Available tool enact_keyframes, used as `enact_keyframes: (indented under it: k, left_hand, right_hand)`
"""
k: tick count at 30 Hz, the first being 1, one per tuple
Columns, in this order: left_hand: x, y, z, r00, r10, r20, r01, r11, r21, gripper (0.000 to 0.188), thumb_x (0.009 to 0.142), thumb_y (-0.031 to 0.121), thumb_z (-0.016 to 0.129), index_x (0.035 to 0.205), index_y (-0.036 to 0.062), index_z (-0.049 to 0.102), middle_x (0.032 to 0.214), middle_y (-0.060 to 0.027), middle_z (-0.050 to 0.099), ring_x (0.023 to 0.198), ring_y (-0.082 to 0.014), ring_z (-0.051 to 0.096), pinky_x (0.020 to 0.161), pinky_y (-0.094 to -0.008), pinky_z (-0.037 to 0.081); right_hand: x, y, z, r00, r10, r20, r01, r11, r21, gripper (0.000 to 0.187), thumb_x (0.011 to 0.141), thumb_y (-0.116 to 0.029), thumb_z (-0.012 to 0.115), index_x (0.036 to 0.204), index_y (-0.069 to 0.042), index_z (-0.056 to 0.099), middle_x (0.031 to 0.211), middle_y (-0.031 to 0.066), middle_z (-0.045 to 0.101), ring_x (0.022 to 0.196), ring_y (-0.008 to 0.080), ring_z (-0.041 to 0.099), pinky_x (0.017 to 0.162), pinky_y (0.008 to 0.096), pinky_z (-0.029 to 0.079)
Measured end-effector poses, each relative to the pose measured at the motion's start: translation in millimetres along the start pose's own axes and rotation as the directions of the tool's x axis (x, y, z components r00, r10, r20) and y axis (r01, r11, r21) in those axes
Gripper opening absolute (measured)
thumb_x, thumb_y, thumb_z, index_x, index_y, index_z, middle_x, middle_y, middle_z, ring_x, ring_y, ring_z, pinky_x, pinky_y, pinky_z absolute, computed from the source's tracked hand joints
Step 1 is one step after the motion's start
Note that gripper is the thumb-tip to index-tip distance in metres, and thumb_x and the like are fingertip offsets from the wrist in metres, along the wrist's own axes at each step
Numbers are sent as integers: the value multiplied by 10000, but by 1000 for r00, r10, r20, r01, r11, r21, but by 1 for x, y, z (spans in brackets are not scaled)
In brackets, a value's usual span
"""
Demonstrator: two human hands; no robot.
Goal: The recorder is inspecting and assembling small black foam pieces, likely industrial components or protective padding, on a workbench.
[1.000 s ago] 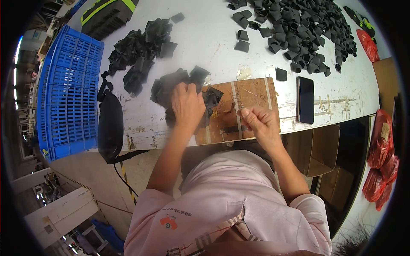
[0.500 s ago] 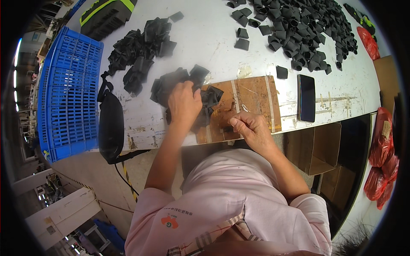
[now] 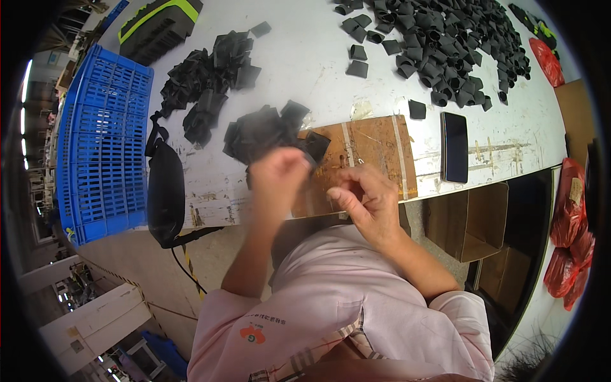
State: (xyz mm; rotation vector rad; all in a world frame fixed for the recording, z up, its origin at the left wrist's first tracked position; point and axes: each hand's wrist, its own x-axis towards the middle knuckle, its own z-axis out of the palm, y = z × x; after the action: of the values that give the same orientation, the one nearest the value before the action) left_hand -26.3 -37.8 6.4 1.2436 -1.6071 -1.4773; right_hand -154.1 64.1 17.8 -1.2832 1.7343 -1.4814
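My left hand (image 3: 279, 175) is smeared by motion above the near side of a pile of flat black pieces (image 3: 254, 134). Dark material shows right by its fingertips, but whether they grip a piece is too blurred to make out. Over the brown board (image 3: 377, 140) with pale strips, my right hand (image 3: 372, 200) has its fingers loosely curled and its thumb apart from the forefinger. Nothing shows between them. Next to the left hand, a few more black pieces (image 3: 316, 145) lie on the board's left edge.
Another black heap (image 3: 207, 89) lies farther back at left, beside a blue plastic crate (image 3: 105, 140) and a black pouch (image 3: 165, 191). Many short black tubes (image 3: 439, 51) cover the far right. A phone (image 3: 454, 146) lies right of the board; an open cardboard box (image 3: 480, 219) sits below the table.
My left hand has drawn back from the black pile toward me. My right hand has shifted slightly left and nearer, its thumb now parted from the forefinger.
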Motion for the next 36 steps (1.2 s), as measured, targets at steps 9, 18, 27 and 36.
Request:
enact_keyframes:
  k: [9, 18, 27, 36]
  left_hand:
    - [-49, 5, 40, 731, 667, -145, -573, 716, 399, 84, 763, -31, 588, 842, -5, 573, 697, -37, 592, 551, -88, 546, 458, -247, 426]
    - [-40, 25, 28, 990, -47, 131, 122, 744, -657, 141, 765, -96, 515, 884, -21, 521, 735, -60, 557, 448, -6, 383, 399, -174, 286]
    - [-10, 43, 14, 793, 209, 572, 576, 47, -816, 167, 838, -24, 426, 990, -36, 492, 839, -158, 598, 321, -46, 328, 312, -190, 264]
    - [-7, 18, 17, 841, 28, 540, 528, 167, -832, 195, 857, 8, 423, 1041, 5, 490, 777, -82, 566, 343, -49, 317, 340, -185, 225]
  right_hand:
    - [-4, 4, 4, 922, -381, -72, 341, 886, -314, 191, 657, 34, 641, 840, 14, 591, 713, 119, 521, 566, 262, 528, 487, 347, 435]
    - [3, 8, -12, 854, 380, 355, -509, 469, 722, 51, 795, -32, 598, 833, -2, 616, 656, -9, 519, 543, 60, 413, 466, 210, 326]
    - [43, -35, -34, 885, 215, 413, -439, 679, 588, 220, 888, -248, 531, 750, -77, 549, 628, -58, 450, 526, 29, 339, 459, 173, 250]
    - [47, 3, -27, 831, 179, 526, -498, 661, 561, 256, 875, -299, 554, 748, -79, 521, 630, -50, 432, 519, 24, 345, 428, 167, 257]
